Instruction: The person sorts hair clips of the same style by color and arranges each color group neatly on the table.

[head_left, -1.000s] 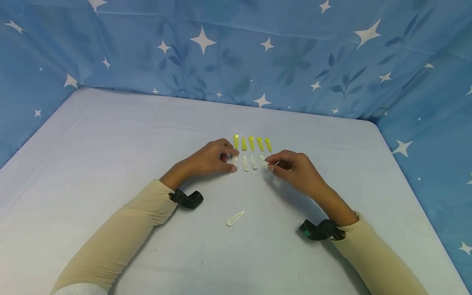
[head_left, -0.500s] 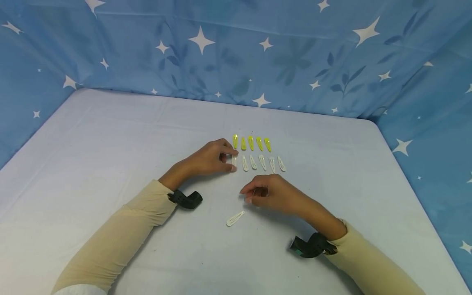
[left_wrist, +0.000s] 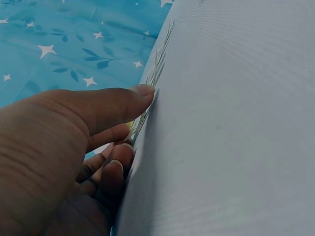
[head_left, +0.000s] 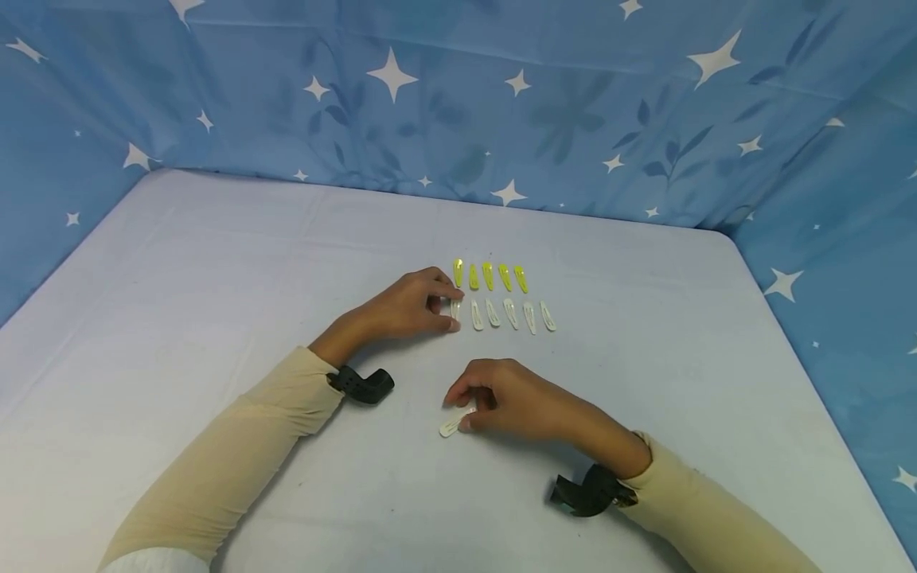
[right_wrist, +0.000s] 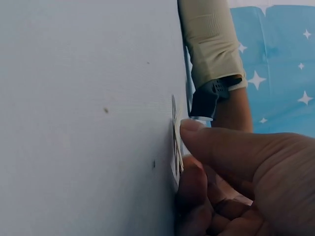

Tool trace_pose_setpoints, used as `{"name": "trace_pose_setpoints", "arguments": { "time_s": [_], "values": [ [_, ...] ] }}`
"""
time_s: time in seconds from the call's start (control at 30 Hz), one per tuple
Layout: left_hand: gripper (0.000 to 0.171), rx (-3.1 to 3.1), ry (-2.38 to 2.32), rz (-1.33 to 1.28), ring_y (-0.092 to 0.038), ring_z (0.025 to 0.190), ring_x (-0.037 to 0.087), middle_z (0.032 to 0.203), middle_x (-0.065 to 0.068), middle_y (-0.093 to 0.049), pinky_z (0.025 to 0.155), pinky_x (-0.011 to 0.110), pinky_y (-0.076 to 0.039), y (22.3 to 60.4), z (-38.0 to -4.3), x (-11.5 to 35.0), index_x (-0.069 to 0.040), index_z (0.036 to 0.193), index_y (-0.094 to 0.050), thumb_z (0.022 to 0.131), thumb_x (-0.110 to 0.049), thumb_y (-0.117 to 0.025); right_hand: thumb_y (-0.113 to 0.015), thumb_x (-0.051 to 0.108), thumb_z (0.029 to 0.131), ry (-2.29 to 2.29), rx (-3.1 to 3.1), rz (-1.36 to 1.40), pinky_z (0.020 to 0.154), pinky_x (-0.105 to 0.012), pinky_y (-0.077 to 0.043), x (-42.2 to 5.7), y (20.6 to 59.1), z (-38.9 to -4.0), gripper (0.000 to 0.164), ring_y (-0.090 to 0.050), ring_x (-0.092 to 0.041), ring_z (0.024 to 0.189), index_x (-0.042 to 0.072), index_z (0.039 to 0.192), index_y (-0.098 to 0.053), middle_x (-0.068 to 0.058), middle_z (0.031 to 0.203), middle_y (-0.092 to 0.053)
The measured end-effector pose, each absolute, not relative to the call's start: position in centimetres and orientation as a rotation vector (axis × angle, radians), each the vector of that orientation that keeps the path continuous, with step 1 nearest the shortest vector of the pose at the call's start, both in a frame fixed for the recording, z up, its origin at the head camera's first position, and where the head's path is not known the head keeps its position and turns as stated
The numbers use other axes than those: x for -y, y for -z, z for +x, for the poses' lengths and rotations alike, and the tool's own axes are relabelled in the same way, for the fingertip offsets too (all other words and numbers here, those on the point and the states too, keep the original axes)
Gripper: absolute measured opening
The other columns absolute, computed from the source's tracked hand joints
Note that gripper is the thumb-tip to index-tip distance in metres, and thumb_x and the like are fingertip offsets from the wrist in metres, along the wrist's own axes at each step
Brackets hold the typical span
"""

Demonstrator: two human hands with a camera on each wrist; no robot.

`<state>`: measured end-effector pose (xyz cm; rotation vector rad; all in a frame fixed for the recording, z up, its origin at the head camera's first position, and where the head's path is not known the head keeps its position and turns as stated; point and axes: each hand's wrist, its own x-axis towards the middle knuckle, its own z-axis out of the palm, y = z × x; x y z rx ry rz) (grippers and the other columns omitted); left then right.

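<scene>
In the head view my left hand pinches the leftmost white snap hair clip of a row, thumb at its near end and a finger at its far end. Lower down, my right hand has thumb and fingers about a lone white snap hair clip that lies slantwise on the table. The right wrist view shows this clip edge-on, between the thumb and a fingertip. From the left wrist, the thumb touches the near clip, and the clips behind it overlap in line.
Several more white hair clips continue the row to the right. Behind them stands a parallel row of several yellow hair clips. A white cloth covers the table; a blue star-printed curtain hangs along its back and sides.
My right hand has moved from the right part of the white row toward me and left, down to the lone clip. More white clips show at the row's right end. The left hand stays put.
</scene>
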<state>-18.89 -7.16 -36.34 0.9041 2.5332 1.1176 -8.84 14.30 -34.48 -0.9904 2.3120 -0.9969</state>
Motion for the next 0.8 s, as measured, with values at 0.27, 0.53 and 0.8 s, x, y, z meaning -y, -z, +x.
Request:
{"name": "trace_pose_setpoints", "arguments": {
  "time_s": [0.27,0.53,0.8],
  "values": [
    [0.047,-2.536,-1.11,0.907,-0.054,0.086,0.016,0.113,0.007,-0.054,0.077,0.031,-0.044,36.24,-18.94,7.13,-0.003,0.127,-0.065,0.084,-0.019,-0.077,-0.075,0.004,0.083,0.923,-2.335,-1.027,0.065,-0.023,-0.045,-14.12,34.63,-8.71,0.016,-0.05,-0.005,0.07,0.014,0.096,-0.073,0.01,0.084,-0.057],
    [0.046,-2.55,-1.11,0.92,-0.054,0.085,0.015,0.113,0.007,-0.055,0.076,0.031,-0.044,36.3,-18.93,7.12,-0.003,0.126,-0.066,0.084,-0.019,-0.077,-0.073,0.003,0.086,0.909,-2.344,-1.081,0.067,-0.023,-0.046,-14.13,34.71,-8.59,0.012,-0.051,-0.003,0.072,0.013,0.092,-0.073,0.011,0.082,-0.056],
    [0.046,-2.545,-1.12,0.911,-0.054,0.086,0.016,0.112,0.007,-0.055,0.077,0.031,-0.044,36.26,-18.88,7.06,-0.002,0.126,-0.065,0.084,-0.017,-0.077,-0.074,0.009,0.086,0.831,-2.347,-1.054,0.071,-0.025,-0.045,-14.0,34.28,-8.42,0.013,-0.051,-0.005,0.076,0.021,0.084,-0.069,0.013,0.084,-0.054]
  ]
}}
